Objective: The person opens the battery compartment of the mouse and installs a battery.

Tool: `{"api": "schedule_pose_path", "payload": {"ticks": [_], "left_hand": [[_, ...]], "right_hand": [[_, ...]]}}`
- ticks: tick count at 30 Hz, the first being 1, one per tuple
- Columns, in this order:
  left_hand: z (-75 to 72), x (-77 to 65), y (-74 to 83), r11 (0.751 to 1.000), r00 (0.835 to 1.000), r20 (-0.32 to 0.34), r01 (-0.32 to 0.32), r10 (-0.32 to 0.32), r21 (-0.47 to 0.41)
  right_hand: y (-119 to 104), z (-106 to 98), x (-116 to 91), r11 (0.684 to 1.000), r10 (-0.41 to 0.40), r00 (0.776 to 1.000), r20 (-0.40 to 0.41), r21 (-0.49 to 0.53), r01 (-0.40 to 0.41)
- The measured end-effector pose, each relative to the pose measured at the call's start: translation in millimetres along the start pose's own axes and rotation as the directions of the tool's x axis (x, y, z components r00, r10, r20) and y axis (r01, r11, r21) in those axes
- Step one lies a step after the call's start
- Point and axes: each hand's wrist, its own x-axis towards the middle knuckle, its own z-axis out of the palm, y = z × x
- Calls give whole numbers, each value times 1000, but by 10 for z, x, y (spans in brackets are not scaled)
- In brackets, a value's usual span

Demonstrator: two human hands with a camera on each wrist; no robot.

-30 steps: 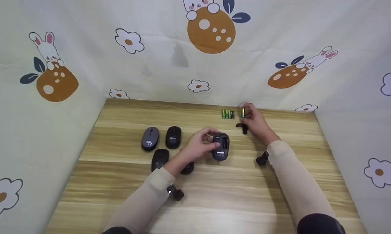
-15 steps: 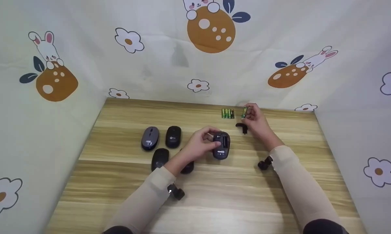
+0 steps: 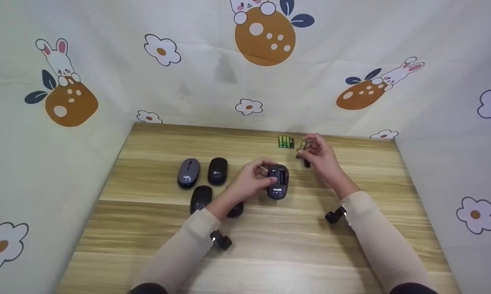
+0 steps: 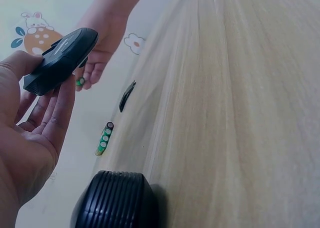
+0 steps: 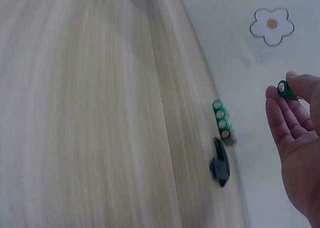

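Observation:
My left hand (image 3: 251, 181) grips a black computer mouse (image 3: 277, 192), its underside turned up and its battery slot (image 3: 282, 177) uncovered. The thumb lies across the underside; in the left wrist view the mouse (image 4: 62, 57) is held above the table. Between thumb and fingers my right hand (image 3: 322, 157) pinches a green battery (image 3: 302, 145), whose end also shows in the right wrist view, the battery (image 5: 283, 88) being raised there. A black battery cover (image 3: 307, 163) lies on the table below that hand, partly hidden by it. Several batteries (image 3: 285, 142) lie in a row to its left.
On the left of the wooden table (image 3: 147, 228) lie a grey mouse (image 3: 189, 173) and a black mouse (image 3: 217, 171). Nearer are another black mouse (image 3: 201, 199) and one more (image 3: 236, 209), partly behind the left forearm. A printed cloth (image 3: 196, 81) borders the table's back and sides.
My right hand, with the battery, has come slightly nearer and the battery has tilted, now partly covering the battery cover. The left hand and its mouse have stayed almost still.

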Motion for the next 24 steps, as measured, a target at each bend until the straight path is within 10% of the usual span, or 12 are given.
{"api": "schedule_pose_path", "payload": {"ticks": [24], "left_hand": [[-18,6,-30,1000,1000,-1,-25,25,-15]], "right_hand": [[-506,274,-427,983,-163,985,50,89,158]]}}
